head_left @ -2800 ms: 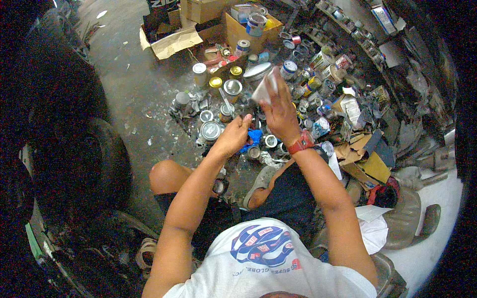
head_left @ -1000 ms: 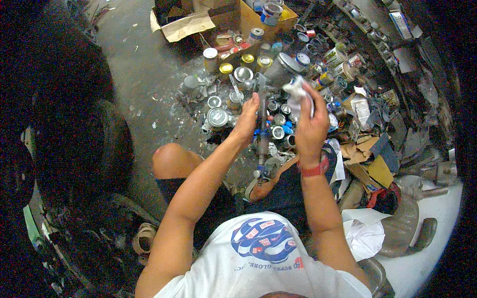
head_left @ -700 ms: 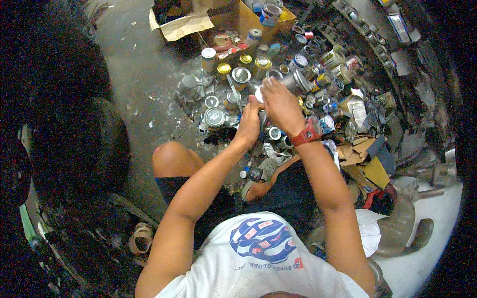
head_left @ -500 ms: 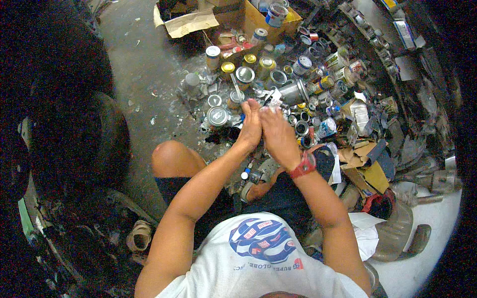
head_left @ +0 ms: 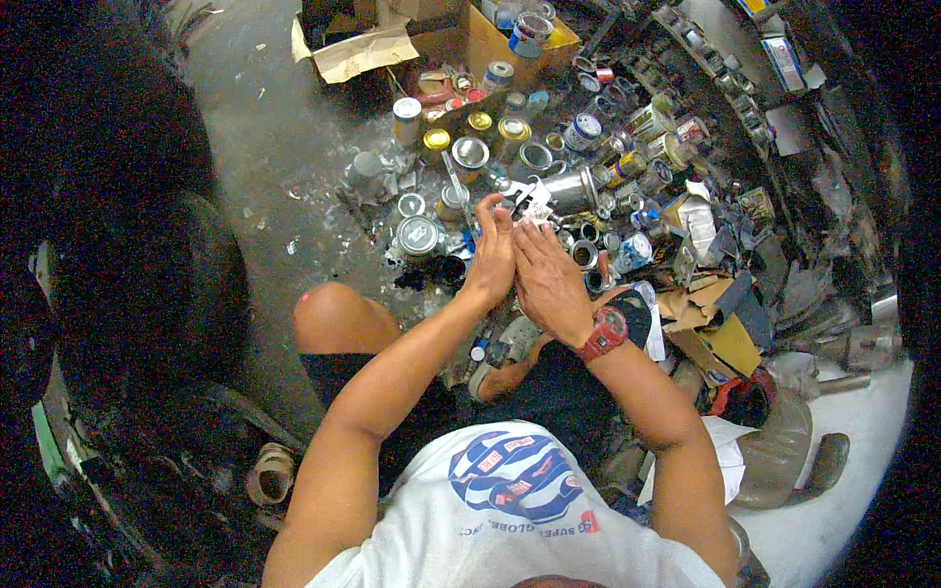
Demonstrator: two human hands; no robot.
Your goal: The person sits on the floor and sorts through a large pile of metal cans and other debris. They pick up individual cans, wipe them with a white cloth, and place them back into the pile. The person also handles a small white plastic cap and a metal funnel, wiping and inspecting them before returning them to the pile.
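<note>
My left hand (head_left: 490,257) and my right hand (head_left: 549,282) are pressed side by side in front of me, over the floor. Their fingertips pinch a small white crumpled piece (head_left: 530,202) between them. A red watch (head_left: 606,333) sits on my right wrist. Just beyond the fingertips lies a silver can on its side (head_left: 573,188). Round tins stand close to my left hand: one with a grey lid (head_left: 419,235) and a smaller one (head_left: 412,204). My bare left knee (head_left: 333,316) is bent below the hands.
Several paint cans and tins (head_left: 510,137) crowd the stained concrete floor (head_left: 274,147) ahead. Open cardboard boxes (head_left: 490,34) stand at the back. Scraps of card and rags (head_left: 720,314) pile up on the right. A dark tyre (head_left: 186,294) lies on the left.
My right hand came down from holding a pale see-through thing up high. Both hands have closed together over the cans, and the view has shifted slightly.
</note>
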